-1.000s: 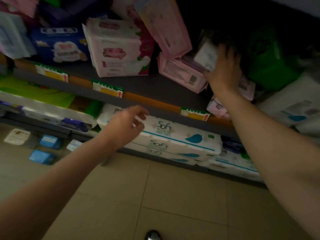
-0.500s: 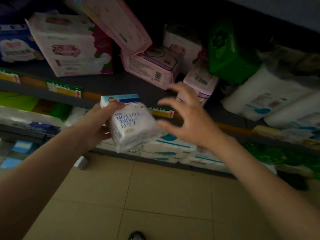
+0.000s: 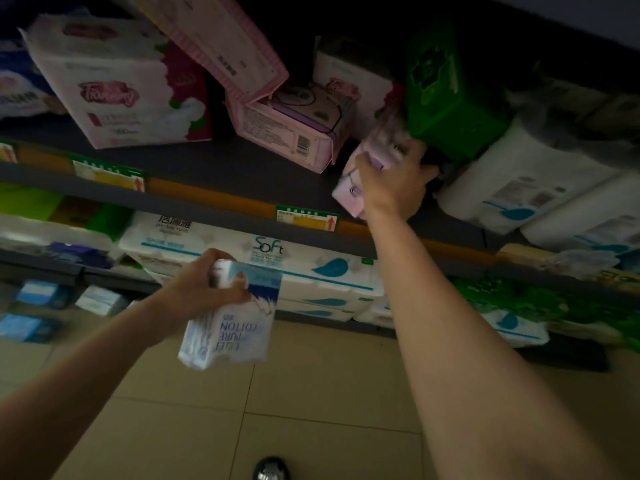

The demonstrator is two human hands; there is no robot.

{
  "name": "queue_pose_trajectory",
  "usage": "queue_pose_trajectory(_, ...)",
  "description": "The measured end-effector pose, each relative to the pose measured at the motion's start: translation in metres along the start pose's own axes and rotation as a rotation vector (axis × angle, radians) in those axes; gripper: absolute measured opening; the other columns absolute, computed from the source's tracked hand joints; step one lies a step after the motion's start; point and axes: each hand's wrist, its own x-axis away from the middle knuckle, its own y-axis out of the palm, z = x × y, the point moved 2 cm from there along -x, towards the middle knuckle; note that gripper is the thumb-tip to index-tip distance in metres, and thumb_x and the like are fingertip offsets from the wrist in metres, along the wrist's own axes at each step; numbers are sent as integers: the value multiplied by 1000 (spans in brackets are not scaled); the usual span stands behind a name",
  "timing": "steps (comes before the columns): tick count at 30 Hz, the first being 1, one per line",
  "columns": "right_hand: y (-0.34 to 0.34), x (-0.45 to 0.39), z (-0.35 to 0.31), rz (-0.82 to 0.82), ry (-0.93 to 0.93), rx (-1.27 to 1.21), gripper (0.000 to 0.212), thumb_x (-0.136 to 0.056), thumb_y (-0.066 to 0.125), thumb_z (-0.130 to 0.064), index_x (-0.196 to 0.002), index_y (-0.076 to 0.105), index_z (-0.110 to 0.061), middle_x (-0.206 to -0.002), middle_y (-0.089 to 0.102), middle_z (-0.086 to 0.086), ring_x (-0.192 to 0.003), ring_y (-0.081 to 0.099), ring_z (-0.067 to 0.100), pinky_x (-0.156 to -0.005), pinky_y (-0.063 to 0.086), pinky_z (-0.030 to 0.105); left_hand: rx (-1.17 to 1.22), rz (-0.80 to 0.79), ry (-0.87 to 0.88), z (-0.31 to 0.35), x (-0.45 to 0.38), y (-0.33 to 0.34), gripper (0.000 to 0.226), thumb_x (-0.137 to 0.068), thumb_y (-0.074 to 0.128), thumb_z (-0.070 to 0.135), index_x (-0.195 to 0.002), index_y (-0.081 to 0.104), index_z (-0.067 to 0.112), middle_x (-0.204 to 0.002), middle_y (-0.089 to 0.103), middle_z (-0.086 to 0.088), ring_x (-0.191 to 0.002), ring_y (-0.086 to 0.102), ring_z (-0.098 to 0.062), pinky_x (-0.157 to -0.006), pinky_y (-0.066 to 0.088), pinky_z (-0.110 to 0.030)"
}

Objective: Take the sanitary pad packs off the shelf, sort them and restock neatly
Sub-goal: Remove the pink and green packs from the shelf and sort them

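Left hand (image 3: pixel 204 284) clamps the white-and-blue pack (image 3: pixel 230 323) low, clear of the shelf (image 3: pixel 214 171), freeing the right hand (image 3: pixel 393 183), fingers curled round a lilac pack (image 3: pixel 353 195) beside the green pack (image 3: pixel 446 95), apparently for removal.

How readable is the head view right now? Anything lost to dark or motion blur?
Head view: dim overall, back of the shelf nearly black. The right hand and the purple pack it grips are motion-smeared. The white and blue pack in the left hand is soft, its print readable. Wide-angle bends the shelf edges.
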Motion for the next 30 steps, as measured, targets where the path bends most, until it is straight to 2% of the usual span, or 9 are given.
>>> queue_pose_trajectory(3,-10,6,-18,14,166,-505,46,-82,68,-41,-119,50,-21,-124,50,8,-89,53,16,-59,43,14,67,61,-21,-8,-6,-17,24,-82,68,14,-93,48,21,-80,64,-10,-63,63,-16,-43,50,-21)
queue_pose_trajectory(6,-25,40,-16,-122,365,-967,27,-85,64,-37,-106,52,-26,-112,60,2,-94,61,19,-80,55,34,120,71,-50,-15,-3,-36,33,-82,69,22,-108,48,20,-86,65,-11,-72,67,-25,-55,53,-31)
queue_pose_trajectory(8,-37,80,0,-233,358,-1020,23,-88,60,-28,-109,52,-27,-107,64,0,-94,66,19,-77,56,37,154,55,-77,-26,3,-51,39,-79,71,24,-112,50,19,-92,67,-13,-78,68,-27,-62,55,-35)
queue_pose_trajectory(15,-24,194,31,-560,-174,-734,42,-63,63,-32,-103,49,-30,-101,59,-15,-91,61,1,-68,51,18,331,104,-118,-74,21,-107,61,-62,80,31,-115,53,19,-91,69,-6,-74,68,-18,-54,51,-26)
queue_pose_trajectory(18,17,223,24,-742,-277,-612,45,-63,63,-33,-106,49,-28,-108,56,-11,-100,59,13,-75,54,33,413,167,-139,-97,22,-125,38,-71,74,33,-102,55,25,-87,68,-4,-81,67,-22,-60,52,-30)
queue_pose_trajectory(21,59,249,19,-926,-239,-530,50,-64,71,-29,-107,47,-34,-123,50,-2,-114,56,21,-86,54,37,433,244,-183,-124,27,-146,26,-83,66,18,-104,52,25,-92,64,-3,-81,63,-19,-63,48,-31)
queue_pose_trajectory(25,102,276,6,-1109,-142,-523,59,-62,75,-29,-110,39,-28,-125,48,-4,-118,52,6,-93,51,28,420,303,-187,-157,32,-178,34,-81,68,13,-109,49,18,-89,62,-3,-75,61,-16,-57,46,-28)
queue_pose_trajectory(27,121,287,-2,-1177,-88,-457,59,-63,76,-28,-106,36,-23,-118,48,-5,-104,52,-6,-85,47,12,375,321,-156,-172,33,-193,34,-81,70,13,-107,49,17,-87,61,-2,-73,61,-15,-56,47,-27)
queue_pose_trajectory(30,151,304,-13,-1172,-8,-302,57,-71,81,-28,-101,34,-16,-111,50,6,-89,50,5,-69,44,9,281,338,-91,-192,35,-214,32,-81,71,16,-104,50,18,-83,59,1,-69,59,-11,-53,46,-23)
